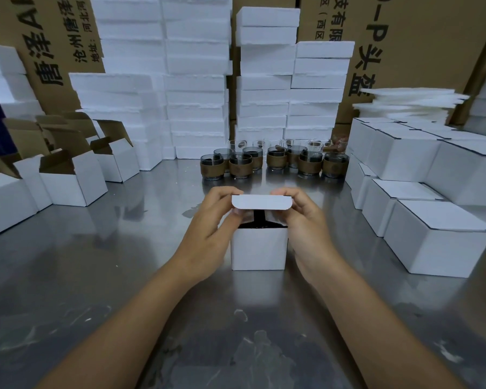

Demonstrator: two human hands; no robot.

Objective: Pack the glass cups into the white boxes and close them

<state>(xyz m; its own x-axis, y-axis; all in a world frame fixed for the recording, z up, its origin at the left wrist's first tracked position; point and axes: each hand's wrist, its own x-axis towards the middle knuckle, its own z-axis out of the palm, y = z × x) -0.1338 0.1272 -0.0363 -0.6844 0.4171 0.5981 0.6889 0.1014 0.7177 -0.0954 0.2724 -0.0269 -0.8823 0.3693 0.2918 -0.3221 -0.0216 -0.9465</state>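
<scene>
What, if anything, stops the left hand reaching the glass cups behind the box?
Probably yes: bare table lies between the box and glass cups. But the left hand pinches the lid flap and must let go first.

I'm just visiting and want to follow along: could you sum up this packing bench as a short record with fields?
Box in work: white box, upright on the metal table, top not yet closed
Grip: left hand and right hand both pinch the lid flap
Inside: dark, contents unclear
Waiting: glass cups with brown sleeves, grouped behind the box
Left side: open boxes
Right side: closed boxes
</scene>
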